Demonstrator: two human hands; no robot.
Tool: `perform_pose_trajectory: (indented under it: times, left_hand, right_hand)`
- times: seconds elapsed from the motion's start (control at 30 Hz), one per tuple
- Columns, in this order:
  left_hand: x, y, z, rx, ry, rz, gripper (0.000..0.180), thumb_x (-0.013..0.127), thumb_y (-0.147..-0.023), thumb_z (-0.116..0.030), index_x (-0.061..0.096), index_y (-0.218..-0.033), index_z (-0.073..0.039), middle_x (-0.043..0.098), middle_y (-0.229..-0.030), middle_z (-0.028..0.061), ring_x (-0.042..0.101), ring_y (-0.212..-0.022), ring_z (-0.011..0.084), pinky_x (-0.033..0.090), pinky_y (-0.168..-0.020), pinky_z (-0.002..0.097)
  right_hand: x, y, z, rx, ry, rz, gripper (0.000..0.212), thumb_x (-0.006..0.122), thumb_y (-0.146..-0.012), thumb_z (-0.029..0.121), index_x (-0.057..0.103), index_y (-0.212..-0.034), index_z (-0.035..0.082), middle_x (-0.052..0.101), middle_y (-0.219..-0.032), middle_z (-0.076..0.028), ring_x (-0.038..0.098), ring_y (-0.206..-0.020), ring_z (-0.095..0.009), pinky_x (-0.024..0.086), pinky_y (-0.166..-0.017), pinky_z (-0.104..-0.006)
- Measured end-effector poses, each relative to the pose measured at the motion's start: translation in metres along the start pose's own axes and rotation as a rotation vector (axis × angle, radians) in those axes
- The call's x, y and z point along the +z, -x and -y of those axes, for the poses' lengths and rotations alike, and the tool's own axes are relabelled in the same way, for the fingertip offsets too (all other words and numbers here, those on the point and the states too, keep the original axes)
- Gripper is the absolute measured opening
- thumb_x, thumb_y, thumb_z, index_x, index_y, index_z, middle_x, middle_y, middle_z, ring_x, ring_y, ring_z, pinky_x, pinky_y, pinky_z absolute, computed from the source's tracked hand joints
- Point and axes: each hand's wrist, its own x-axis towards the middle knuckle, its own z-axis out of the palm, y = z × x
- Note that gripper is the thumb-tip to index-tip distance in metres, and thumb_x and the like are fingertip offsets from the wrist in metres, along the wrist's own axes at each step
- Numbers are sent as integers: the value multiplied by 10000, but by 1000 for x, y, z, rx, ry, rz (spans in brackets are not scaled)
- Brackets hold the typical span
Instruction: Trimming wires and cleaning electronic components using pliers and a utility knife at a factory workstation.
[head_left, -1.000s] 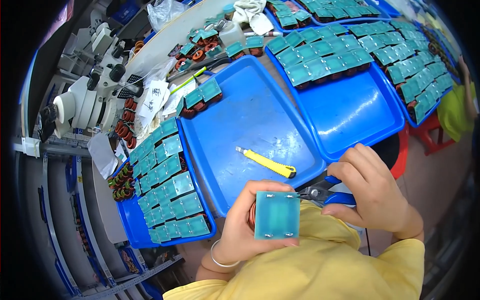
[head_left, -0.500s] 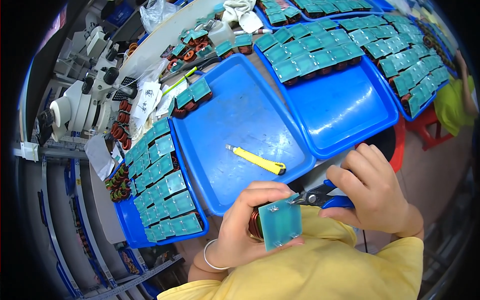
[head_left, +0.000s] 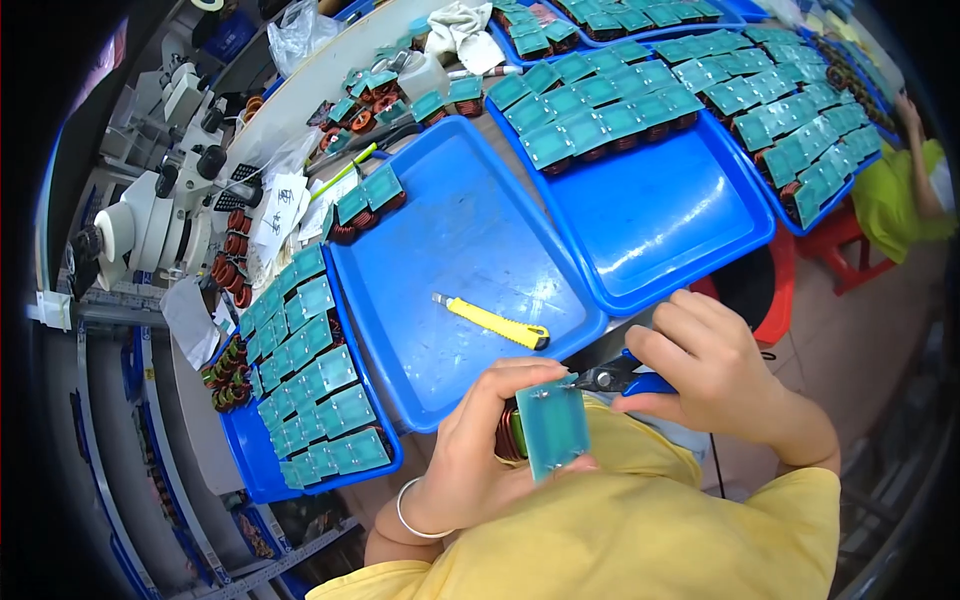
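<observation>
My left hand [head_left: 470, 440] is closed around a coil with a square green circuit board [head_left: 556, 428] on it, holding the board tilted up in front of my body. Red-brown windings show behind the board's left edge. In my right hand [head_left: 705, 370] are blue-handled side cutters [head_left: 604, 379], gripped by the handles. Their jaws touch or nearly touch the board's upper right corner, beside a solder joint; whether they bite on a lead I cannot tell. A yellow utility knife [head_left: 492, 321] lies with its blade out in the middle blue tray [head_left: 400, 330], just beyond my hands.
Rows of board-topped coils fill the left tray [head_left: 390, 478] and part of the right tray [head_left: 690, 240]. More trays stand behind. Bare coils [head_left: 232, 258], papers [head_left: 277, 215] and a microscope [head_left: 120, 225] are at the left. A person in yellow-green [head_left: 900, 200] sits far right near a red stool [head_left: 840, 245].
The view has shifted slightly, so the trays appear further left. The board in my left hand has turned a little, and the cutters stay at its upper corner.
</observation>
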Motion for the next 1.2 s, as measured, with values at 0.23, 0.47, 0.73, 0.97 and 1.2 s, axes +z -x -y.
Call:
perform_pose_trajectory:
  times: [0.23, 0.47, 0.73, 0.97, 1.2]
  left_hand:
    - [3, 3, 1, -158, 126, 6, 622, 814, -633, -168, 463, -1119, -1, 532, -1103, 145, 557, -999, 234, 457, -836, 307]
    - [4, 3, 2, -81, 148, 52, 708, 851, -553, -111, 427, -1109, -1, 497, -1109, 154, 507, -1033, 218, 422, -881, 309]
    - [3, 2, 0, -30, 92, 42, 694, 847, -558, -117, 426, -1097, -2, 514, -1075, 162, 521, -1010, 232, 434, -862, 321]
    - [3, -2, 1, 19, -3, 25, 681, 843, -566, -129, 429, -1091, 4, 517, -1071, 162, 533, -988, 238, 439, -855, 321]
    - [1, 1, 2, -117, 55, 14, 610, 798, -652, -141, 449, -1135, -9, 536, -1039, 129, 563, -928, 208, 455, -807, 290]
  right_hand:
    - [9, 4, 0, 37, -109, -33, 466, 658, -705, 421, 538, -878, 6, 440, -726, -93, 462, -664, -267, 384, -599, -358]
    - [1, -3, 12, 16, -52, -53, 493, 643, -709, 461, 529, -887, 15, 433, -740, -87, 445, -666, -262, 346, -589, -352]
    - [-6, -6, 17, 31, -36, -8, 425, 685, -688, 373, 546, -904, 34, 447, -757, -77, 455, -661, -233, 372, -596, -323]
    - [-1, -9, 12, -14, -13, -43, 474, 635, -716, 451, 536, -852, 7, 421, -705, -89, 454, -628, -260, 360, -550, -348]
    - [10, -5, 5, 39, -192, -8, 463, 649, -709, 450, 538, -847, 22, 432, -698, -90, 462, -616, -266, 375, -550, -347]
